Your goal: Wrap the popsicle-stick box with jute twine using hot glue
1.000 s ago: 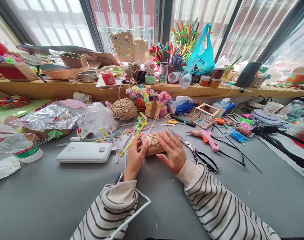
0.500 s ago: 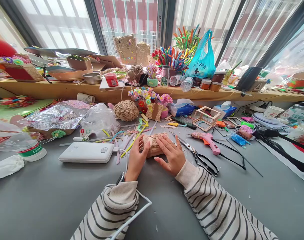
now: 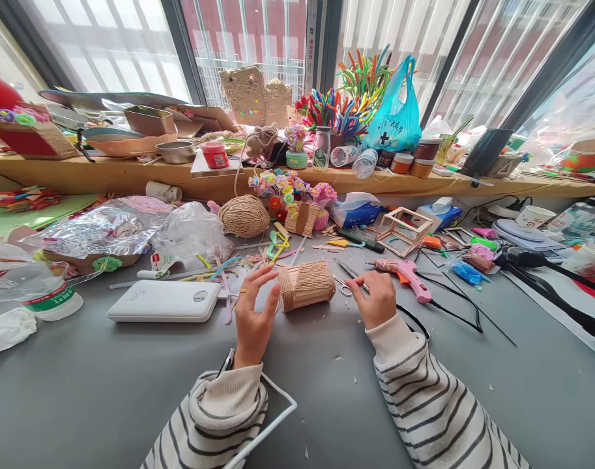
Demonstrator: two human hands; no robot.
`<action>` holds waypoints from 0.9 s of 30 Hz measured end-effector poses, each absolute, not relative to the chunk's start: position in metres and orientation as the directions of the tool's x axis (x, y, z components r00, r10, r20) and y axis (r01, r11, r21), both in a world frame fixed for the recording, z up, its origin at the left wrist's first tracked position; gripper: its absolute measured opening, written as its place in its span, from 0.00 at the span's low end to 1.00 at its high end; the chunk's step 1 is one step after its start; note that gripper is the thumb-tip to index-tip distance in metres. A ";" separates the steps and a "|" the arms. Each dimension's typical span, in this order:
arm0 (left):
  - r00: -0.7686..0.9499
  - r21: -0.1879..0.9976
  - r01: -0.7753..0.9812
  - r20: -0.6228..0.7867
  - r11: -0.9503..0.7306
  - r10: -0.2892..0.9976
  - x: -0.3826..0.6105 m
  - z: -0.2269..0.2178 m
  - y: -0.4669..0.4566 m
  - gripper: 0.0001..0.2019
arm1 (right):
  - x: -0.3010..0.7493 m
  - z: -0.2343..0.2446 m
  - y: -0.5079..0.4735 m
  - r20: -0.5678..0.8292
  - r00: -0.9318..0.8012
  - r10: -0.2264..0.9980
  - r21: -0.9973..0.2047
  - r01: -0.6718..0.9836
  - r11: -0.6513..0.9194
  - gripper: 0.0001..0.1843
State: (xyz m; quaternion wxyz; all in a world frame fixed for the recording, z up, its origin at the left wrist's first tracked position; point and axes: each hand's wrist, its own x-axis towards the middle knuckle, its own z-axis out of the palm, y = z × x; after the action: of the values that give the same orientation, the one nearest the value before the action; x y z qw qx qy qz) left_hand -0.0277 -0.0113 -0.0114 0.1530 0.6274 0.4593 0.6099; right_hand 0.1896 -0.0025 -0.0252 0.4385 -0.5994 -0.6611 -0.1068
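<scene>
A small box wrapped in twine bands (image 3: 307, 285) rests on the grey table, bare slats showing between the bands. My left hand (image 3: 255, 312) is open at the box's left end, fingers spread and slightly curled; whether the fingertips touch it is unclear. Just off its right end, my right hand (image 3: 377, 298) is closed, thumb and index finger pinched. What they pinch, if anything, cannot be made out. Beside those fingertips lies a small silver scissors loop (image 3: 345, 289). Black-handled scissors (image 3: 414, 319) are partly hidden under the right hand.
A pink glue gun (image 3: 408, 277) lies to the right, its cord trailing. A white power bank (image 3: 164, 301) sits at left, with a white cable running by my left wrist. Behind are a ball of twine (image 3: 244, 216), a wooden stick frame (image 3: 405, 231) and crochet flowers (image 3: 282, 185).
My right hand has left the top of the box and moved right, its fingers closing beside the scissors. My left hand has loosened and drawn back leftward, leaving the box more exposed.
</scene>
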 end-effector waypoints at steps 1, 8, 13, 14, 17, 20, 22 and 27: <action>-0.161 0.735 0.405 0.643 -0.544 0.748 -0.028 -0.011 -0.012 0.08 | 0.190 -0.027 -0.002 0.686 0.093 0.722 -0.347 0.913 0.213 0.14; -0.049 0.703 0.478 0.620 -0.526 0.783 -0.027 -0.008 -0.014 0.06 | 0.178 -0.032 -0.004 0.490 0.129 0.862 -0.204 0.979 -0.030 0.07; -0.036 0.709 0.481 0.604 -0.516 0.796 -0.025 -0.009 -0.013 0.06 | 0.175 -0.019 0.005 0.383 0.148 0.912 -0.171 0.981 -0.087 0.06; -0.037 0.710 0.481 0.602 -0.514 0.798 -0.025 -0.009 -0.013 0.06 | 0.174 -0.017 0.008 0.369 0.148 0.918 -0.160 0.983 -0.094 0.06; -0.043 0.713 0.478 0.602 -0.513 0.797 -0.025 -0.009 -0.013 0.06 | 0.168 -0.011 0.013 0.330 0.142 0.933 -0.121 0.987 -0.108 0.07; -0.048 0.714 0.477 0.603 -0.513 0.796 -0.025 -0.009 -0.013 0.05 | 0.162 -0.007 0.014 0.290 0.138 0.947 -0.102 0.988 -0.113 0.09; -0.049 0.716 0.475 0.603 -0.512 0.797 -0.025 -0.010 -0.013 0.05 | 0.161 -0.007 0.013 0.255 0.145 0.956 -0.103 0.987 -0.122 0.11; -0.054 0.729 0.454 0.597 -0.513 0.800 -0.026 -0.012 -0.014 0.04 | 0.166 -0.012 0.014 0.181 0.174 0.968 -0.130 0.980 -0.151 0.07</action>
State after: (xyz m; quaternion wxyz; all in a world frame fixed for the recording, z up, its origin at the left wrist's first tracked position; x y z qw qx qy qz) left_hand -0.0260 -0.0136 -0.0119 0.1562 0.6699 0.4680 0.5548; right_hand 0.1657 0.0139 -0.0125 0.1088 -0.7582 -0.6423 -0.0272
